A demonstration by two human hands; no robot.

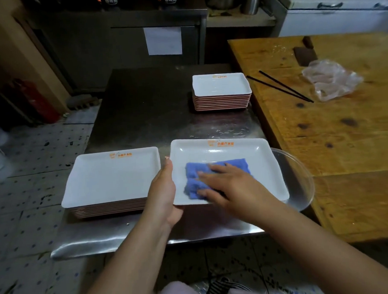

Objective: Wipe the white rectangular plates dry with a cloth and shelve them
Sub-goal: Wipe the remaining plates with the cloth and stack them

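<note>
A white rectangular plate (266,165) with an orange logo is held above the steel table's front edge. My left hand (165,191) grips its left rim, thumb on top and fingers underneath. My right hand (231,185) presses a folded blue cloth (195,177) flat onto the plate's inside with straight fingers. To the left stands a stack of several matching plates (111,178). A second stack of several plates (221,87) stands at the table's far right.
The steel table (146,109) meets a wooden table (345,139) on the right, which carries black chopsticks (279,86) and a crumpled clear plastic bag (331,81). A clear glass bowl (298,181) sits under the held plate's right side. A red fire extinguisher (35,101) stands far left on the floor.
</note>
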